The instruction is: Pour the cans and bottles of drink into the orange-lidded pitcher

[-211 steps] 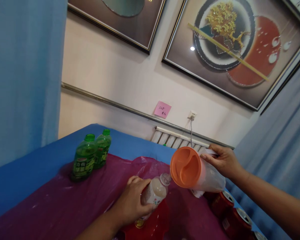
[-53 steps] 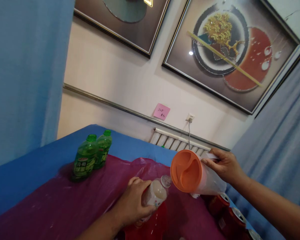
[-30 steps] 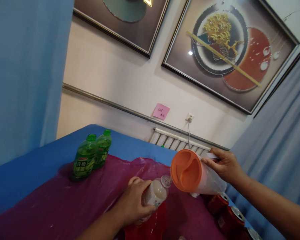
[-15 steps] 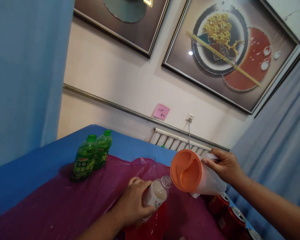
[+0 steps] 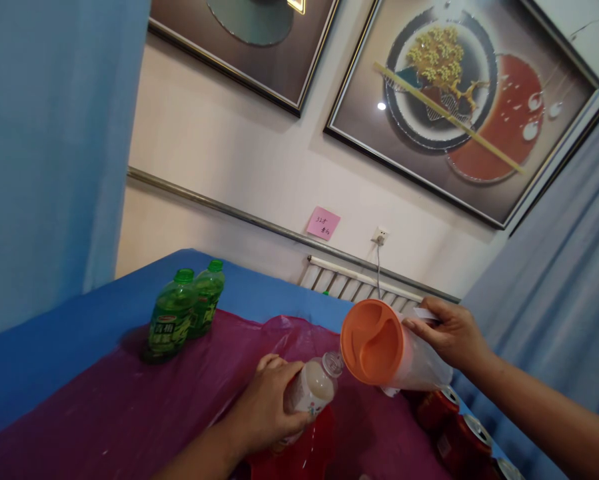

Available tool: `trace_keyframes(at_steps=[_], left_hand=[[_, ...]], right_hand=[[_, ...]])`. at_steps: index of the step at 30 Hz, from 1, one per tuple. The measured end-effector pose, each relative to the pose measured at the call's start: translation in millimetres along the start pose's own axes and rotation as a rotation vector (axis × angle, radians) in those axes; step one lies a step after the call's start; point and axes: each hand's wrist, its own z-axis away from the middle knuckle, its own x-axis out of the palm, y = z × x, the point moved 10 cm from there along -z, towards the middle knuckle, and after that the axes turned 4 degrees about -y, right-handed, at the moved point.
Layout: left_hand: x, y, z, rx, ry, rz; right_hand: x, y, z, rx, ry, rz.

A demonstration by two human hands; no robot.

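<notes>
My left hand [image 5: 269, 407] is closed around a clear bottle [image 5: 315, 390] with whitish contents and a printed label; it leans to the right, its open mouth uppermost. A translucent pitcher [image 5: 422, 360] with an orange lid [image 5: 372, 342] is tipped toward that mouth. My right hand [image 5: 452, 333] grips its handle from behind. The lid's edge is right beside the bottle's mouth; whether they touch, I cannot tell. Under the bottle is a red plastic container [image 5: 314, 447], partly hidden by my left hand and the bottle.
Two green bottles [image 5: 172, 317] stand at the left on the blue table [image 5: 44, 360] and purple plastic sheet [image 5: 144, 413]. Several red cans [image 5: 462, 443] line the right edge. Behind are a radiator [image 5: 346, 285], a wall socket [image 5: 380, 235] and blue curtains [image 5: 554, 287].
Almost nothing differs. Both hands keep the bottle and the tipped pitcher in the same places, and the whole view has shifted very slightly.
</notes>
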Motion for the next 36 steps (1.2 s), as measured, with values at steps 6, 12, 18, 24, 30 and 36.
trace_keyframes(at_steps=[6, 12, 18, 24, 30, 36], left_hand=[[1.0, -0.8, -0.3, 0.001, 0.002, -0.003], [1.4, -2.0, 0.1, -0.007, -0.001, -0.001], [1.9, -2.9, 0.1, 0.003, 0.013, -0.013], [1.1, -0.5, 0.1, -0.001, -0.003, -0.001], [0.2, 0.0, 0.3, 0.014, 0.010, 0.001], [2.6, -2.5, -0.1, 0.018, 0.010, -0.004]], right_hand=[[0.6, -1.7, 2.3, -0.027, 0.017, 0.034], [1.2, 1.5, 3.3, -0.027, 0.019, 0.048], [1.8, 2.4, 3.5, -0.026, 0.009, 0.031], [0.0, -0.2, 3.3, -0.028, 0.021, 0.033], [-2.4, -2.8, 2.5, -0.041, 0.038, 0.039], [-1.3, -2.0, 3.2, -0.037, 0.026, 0.050]])
